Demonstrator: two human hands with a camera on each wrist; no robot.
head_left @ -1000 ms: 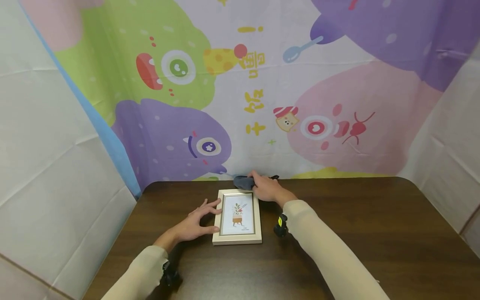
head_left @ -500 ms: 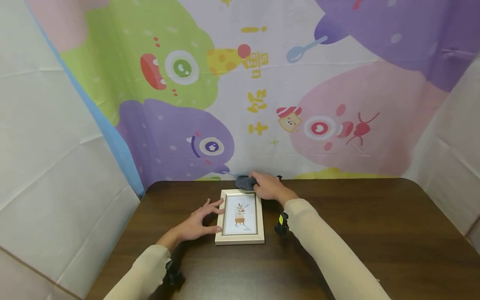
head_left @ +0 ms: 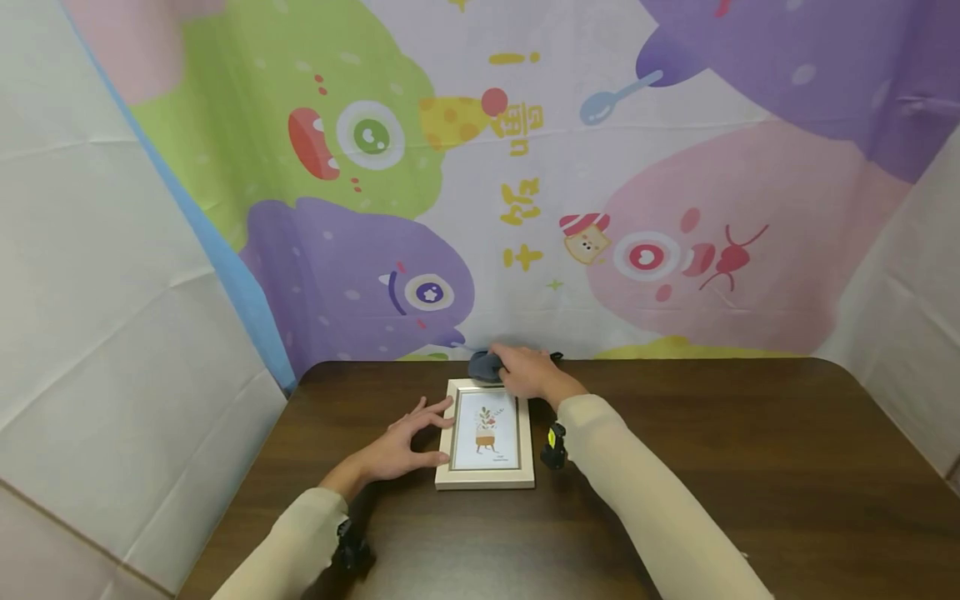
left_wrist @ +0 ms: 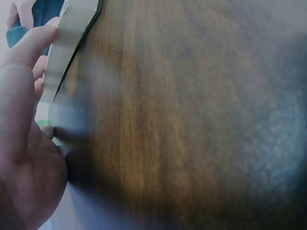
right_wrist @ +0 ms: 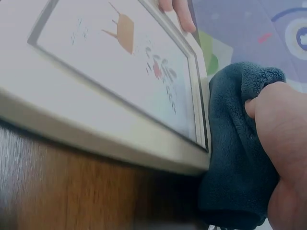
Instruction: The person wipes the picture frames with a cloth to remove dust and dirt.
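A cream picture frame [head_left: 442,480] lies face up on the dark wooden table, its print showing a plant in a brown pot on legs. My left hand [head_left: 401,446] rests against the frame's left side, fingers spread along it and thumb nearer the front corner. In the left wrist view the fingertips meet the frame's side [left_wrist: 67,43]. At the far edge, my right hand [head_left: 528,372] grips a bunched blue-grey plush cloth [head_left: 485,367]. The right wrist view has this cloth [right_wrist: 235,143] pressed along the frame's end, fingers sunk into its folds.
Behind the frame, the brown table [head_left: 690,475] ends at a hanging cartoon-print cloth backdrop [head_left: 555,317]. Pale fabric walls [head_left: 135,333] stand on the left and right. A black strap camera [head_left: 553,448] sits on the right wrist, another [head_left: 351,546] on the left.
My right hand has slid a little to the left along the frame's far edge with the cloth. The left hand keeps its place on the frame, while the whole view shifts slightly.
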